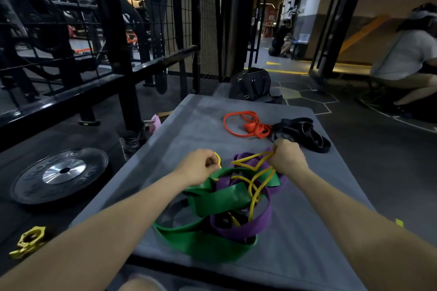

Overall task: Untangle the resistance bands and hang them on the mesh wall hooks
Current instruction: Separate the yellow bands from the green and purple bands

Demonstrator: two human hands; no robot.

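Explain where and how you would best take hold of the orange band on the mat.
Grip the orange band at its open loop on the left, coming from above. That loop lies flat and clear; its right end is bunched beside the black bands.

Raised lettering is seen around the face of the black weight plate (60,176) lying on the floor left of the mat; along its upper arc the letters "ROGUE" can be made out, though faintly. Further lettering on the lower arc of the same plate is too blurred to be read. No other text, number or sign can be read.
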